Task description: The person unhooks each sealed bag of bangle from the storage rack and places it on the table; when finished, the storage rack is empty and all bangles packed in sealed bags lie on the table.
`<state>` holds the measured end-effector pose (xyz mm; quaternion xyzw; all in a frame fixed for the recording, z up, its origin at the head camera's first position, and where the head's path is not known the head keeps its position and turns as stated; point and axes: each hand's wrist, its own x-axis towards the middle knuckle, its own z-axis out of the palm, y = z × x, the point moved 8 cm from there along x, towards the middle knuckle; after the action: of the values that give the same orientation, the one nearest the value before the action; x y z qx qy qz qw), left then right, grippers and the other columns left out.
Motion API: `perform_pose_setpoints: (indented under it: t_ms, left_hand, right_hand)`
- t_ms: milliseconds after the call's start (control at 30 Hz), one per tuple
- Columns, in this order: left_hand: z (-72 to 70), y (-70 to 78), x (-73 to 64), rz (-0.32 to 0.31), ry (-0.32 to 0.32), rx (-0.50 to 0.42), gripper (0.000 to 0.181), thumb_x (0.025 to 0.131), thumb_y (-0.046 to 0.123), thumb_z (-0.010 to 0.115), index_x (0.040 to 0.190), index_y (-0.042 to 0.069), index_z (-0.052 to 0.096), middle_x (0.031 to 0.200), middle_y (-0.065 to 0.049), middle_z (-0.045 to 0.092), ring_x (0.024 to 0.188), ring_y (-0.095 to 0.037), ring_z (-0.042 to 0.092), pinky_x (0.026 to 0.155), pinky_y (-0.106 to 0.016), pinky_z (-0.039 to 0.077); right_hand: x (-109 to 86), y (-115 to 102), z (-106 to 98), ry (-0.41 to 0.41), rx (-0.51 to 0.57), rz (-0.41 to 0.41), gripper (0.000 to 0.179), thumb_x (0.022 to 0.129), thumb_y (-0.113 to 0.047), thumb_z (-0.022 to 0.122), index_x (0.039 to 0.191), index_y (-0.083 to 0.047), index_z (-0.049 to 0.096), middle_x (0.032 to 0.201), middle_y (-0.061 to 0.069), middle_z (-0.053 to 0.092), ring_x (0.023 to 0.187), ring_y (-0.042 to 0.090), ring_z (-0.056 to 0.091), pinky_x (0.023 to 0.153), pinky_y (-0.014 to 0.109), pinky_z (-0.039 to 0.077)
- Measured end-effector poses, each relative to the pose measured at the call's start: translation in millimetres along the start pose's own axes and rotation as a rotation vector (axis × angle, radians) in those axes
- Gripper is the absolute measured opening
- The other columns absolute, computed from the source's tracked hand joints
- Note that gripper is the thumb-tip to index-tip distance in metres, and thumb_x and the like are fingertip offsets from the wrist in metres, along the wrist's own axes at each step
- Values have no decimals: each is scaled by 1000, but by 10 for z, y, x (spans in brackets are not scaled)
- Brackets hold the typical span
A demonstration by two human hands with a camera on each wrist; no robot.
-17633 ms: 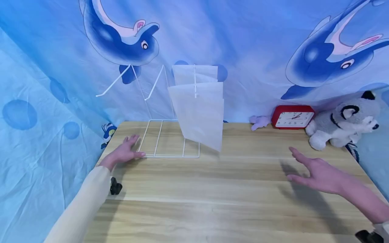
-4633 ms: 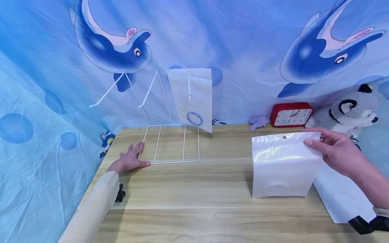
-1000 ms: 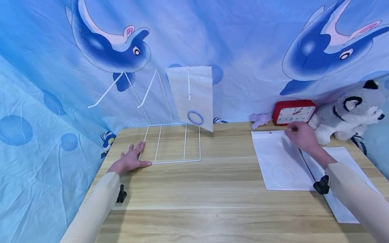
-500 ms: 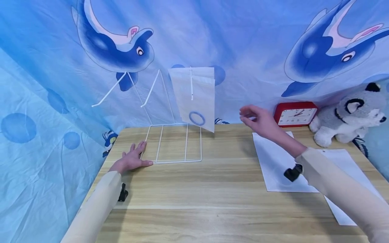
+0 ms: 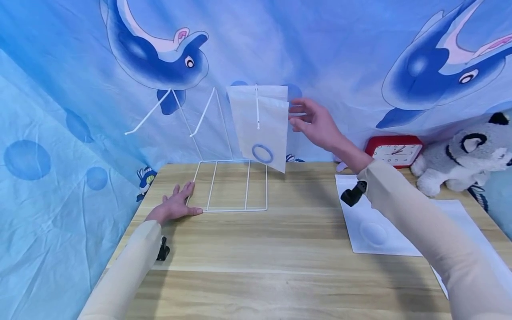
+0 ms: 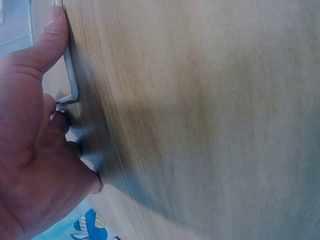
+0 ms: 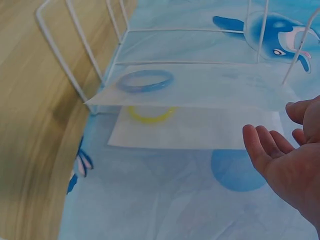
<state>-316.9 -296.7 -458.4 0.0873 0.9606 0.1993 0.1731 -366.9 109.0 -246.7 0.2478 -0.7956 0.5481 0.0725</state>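
the left hand (image 5: pixel 176 205) rests at the left front corner of the white wire rack (image 5: pixel 236 210), fingers spread, thumb along its front wire. the right hand (image 5: pixel 316 122) is raised just beside the right edge of the front bag (image 5: pixel 272 129), fingers bent loosely with a gap to the thumb; whether they touch it i cannot tell. that bag hangs from the rack's right hook over the back bag (image 7: pixel 200 129), and a blue ring (image 7: pixel 145 89) and a yellow ring (image 7: pixel 150 119) show through. the other two hooks stand to the left. on the desk (image 5: pixel 288 249), two white bags (image 5: pixel 360 218) lie partly under the right sleeve (image 5: pixel 416 218), near a red clock (image 5: pixel 390 153) and a toy dog (image 5: pixel 460 155).
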Motion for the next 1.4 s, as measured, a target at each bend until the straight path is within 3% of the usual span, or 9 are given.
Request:
perform_pose_setpoints:
  t_ms: [200, 500, 700, 767, 833, 933, 1033, 1200, 1400]
  left_hand:
    - [-26, 2, -1, 9, 3, 8, 110, 88, 51, 72, 158, -3, 7, 162, -28, 0, 144, -55, -11, 102, -78, -10]
    - [-27, 15, 16, 0, -6, 9, 111, 87, 52, 72, 158, -2, 7, 163, -27, -1, 144, -54, -11, 103, -77, -10]
    - [-86, 60, 26, 12, 21, 15, 111, 87, 53, 72, 158, -3, 8, 163, -27, 1, 144, -53, -10, 104, -77, -9]
    - [-71, 52, 1, 9, 20, 23, 110, 87, 53, 72, 158, -3, 8, 163, -27, 1, 144, -54, -10, 103, -77, -8]
    - [-40, 35, -35, 8, 18, 23, 110, 87, 52, 72, 158, -4, 9, 162, -28, 2, 143, -55, -9, 103, -78, -7]
    - [11, -3, -87, 6, 21, 18, 110, 86, 52, 73, 157, -5, 10, 162, -29, 3, 143, -56, -7, 102, -79, -7]
    - [45, -48, -129, 7, 27, 15, 111, 86, 54, 73, 157, -5, 12, 161, -29, 4, 143, -57, -7, 101, -80, -7]
    - [46, -81, -158, 4, 33, 11, 111, 85, 55, 73, 157, -5, 12, 162, -29, 5, 143, -57, -7, 101, -80, -7]
    - [9, -22, -117, 12, 34, 20, 110, 86, 54, 72, 157, -4, 12, 162, -28, 5, 143, -57, -6, 101, -80, -6]
  right_hand:
    - [184, -63, 119, -22, 140, 64, 51, 100, -3, 59, 149, -7, 44, 138, 16, 55, 122, 31, 59, 94, 43, 52]
    - [290, -73, 209, 27, 196, 111, 41, 103, -1, 50, 143, -8, 53, 134, 13, 56, 113, 26, 61, 86, 34, 53]
    - [276, -97, 183, 62, 167, 140, 38, 105, -5, 48, 141, -15, 58, 128, 12, 60, 95, 26, 61, 63, 26, 48]
    - [245, -104, 194, 58, 166, 130, 39, 105, -4, 47, 140, -14, 58, 127, 13, 61, 93, 25, 61, 61, 25, 47]
    - [199, -111, 215, 52, 164, 114, 38, 104, -3, 47, 140, -12, 59, 123, 12, 63, 89, 23, 61, 61, 25, 47]
    - [116, -116, 247, 40, 153, 95, 37, 104, -3, 48, 138, -11, 60, 95, 15, 63, 69, 19, 54, 55, 24, 41]
    - [27, -117, 279, 23, 147, 98, 36, 104, -5, 48, 138, -11, 61, 86, 14, 60, 63, 21, 48, 51, 25, 36]
    - [-112, -204, 310, -38, 185, 67, 35, 105, -4, 47, 138, -4, 57, 114, 19, 65, 75, 26, 57, 56, 26, 41]
    - [-255, -336, 257, -84, 204, 22, 33, 105, -5, 50, 137, 1, 56, 124, 19, 62, 87, 23, 63, 67, 30, 50]
